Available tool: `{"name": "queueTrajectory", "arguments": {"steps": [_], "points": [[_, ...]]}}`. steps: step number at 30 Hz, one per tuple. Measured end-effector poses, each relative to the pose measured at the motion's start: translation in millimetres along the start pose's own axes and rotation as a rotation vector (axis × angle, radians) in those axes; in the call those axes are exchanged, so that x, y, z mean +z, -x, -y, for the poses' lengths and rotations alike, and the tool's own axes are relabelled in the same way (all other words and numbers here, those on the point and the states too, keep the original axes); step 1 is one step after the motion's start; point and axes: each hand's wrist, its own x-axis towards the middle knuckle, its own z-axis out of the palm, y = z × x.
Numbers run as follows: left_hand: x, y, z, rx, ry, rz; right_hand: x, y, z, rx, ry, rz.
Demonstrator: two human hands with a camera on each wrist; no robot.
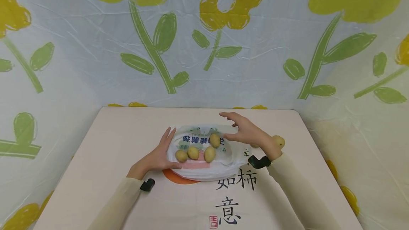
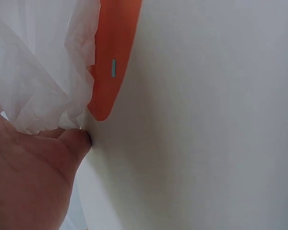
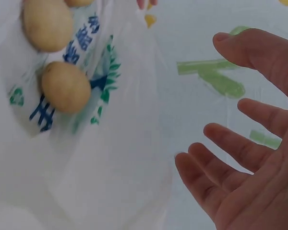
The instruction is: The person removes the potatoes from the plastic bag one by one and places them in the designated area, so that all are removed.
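Head view — four potatoes [image 1: 210, 154] in the bag [image 1: 223, 172], another potato [image 1: 279, 142] left outside. Left hand [image 1: 158, 156], right hand [image 1: 247, 131] — both spread.

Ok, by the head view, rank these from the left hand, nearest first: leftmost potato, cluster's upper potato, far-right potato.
1. Leftmost potato: right of the left hand.
2. Cluster's upper potato: farther right, higher in view.
3. Far-right potato: right of the cluster.

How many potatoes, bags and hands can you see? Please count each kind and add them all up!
Potatoes: 6 that I can see, one mostly hidden
Bag: 1
Hands: 2, the left hand and the right hand
Total: 9
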Motion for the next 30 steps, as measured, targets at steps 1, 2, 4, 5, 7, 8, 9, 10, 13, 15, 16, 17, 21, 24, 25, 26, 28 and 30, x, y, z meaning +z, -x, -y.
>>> {"name": "queueTrajectory", "arguments": {"steps": [1, 2, 4, 5, 7, 8, 9, 10, 13, 15, 16, 17, 21, 24, 25, 26, 28, 30], "points": [[0.1, 0.2, -0.3, -0.001, 0.000, -0.001, 2, -2.7, 2, -0.004, -0.004, 0.003], [0.1, 0.4, -0.6, -0.002, 0.000, -0.001, 3, -5.4, 5, -0.011, -0.009, 0.005], [0.1, 0.8, -1.4, -0.003, 0.005, -0.001, 6, -10.3, 9, -0.031, -0.016, 0.013], [0.3, 0.9, -1.4, -0.004, 0.004, -0.001, 8, -12.9, 11, -0.043, -0.018, 0.016], [0.5, 0.7, -1.5, -0.004, 0.010, -0.002, 12, -18.1, 14, -0.065, -0.023, 0.027], [0.7, 0.4, -1.1, -0.007, 0.008, -0.004, 14, -20.8, 15, -0.075, -0.031, 0.036], [0.9, -0.1, -0.7, -0.008, 0.007, -0.007, 16, -23.2, 17, -0.083, -0.036, 0.046], [1.1, -0.5, 0.1, -0.007, 0.002, -0.011, 18, -26.1, 17, -0.091, -0.041, 0.056], [1.1, -1.9, 2.6, -0.002, 0.000, -0.030, 26, -34.7, 19, -0.104, -0.083, 0.110], [0.3, -1.7, 3.8, 0.000, 0.000, -0.036, 33, -41.1, 20, -0.103, -0.103, 0.152], [0.2, -2.4, 3.4, 0.001, 0.001, -0.034, 36, -43.1, 19, -0.100, -0.109, 0.169], [0.0, -2.8, 2.8, -0.001, 0.007, -0.033, 38, -45.1, 19, -0.091, -0.121, 0.189], [-1.1, -2.7, 0.8, -0.014, 0.011, -0.025, 51, -54.0, 18, -0.078, -0.104, 0.254], [-0.1, -3.2, 0.5, -0.011, 0.011, -0.021, 59, -58.4, 17, -0.079, -0.088, 0.299], [-0.4, -3.2, 1.1, -0.009, 0.010, -0.020, 61, -60.4, 17, -0.082, -0.087, 0.312], [-0.5, -3.2, 1.7, -0.006, 0.009, -0.019, 64, -62.4, 17, -0.084, -0.085, 0.326], [-0.5, -3.7, 2.5, -0.001, 0.014, -0.018, 69, -65.9, 17, -0.095, -0.087, 0.349], [-0.2, -4.3, 2.9, 0.002, 0.022, -0.021, 73, -69.2, 16, -0.103, -0.080, 0.370]]}}
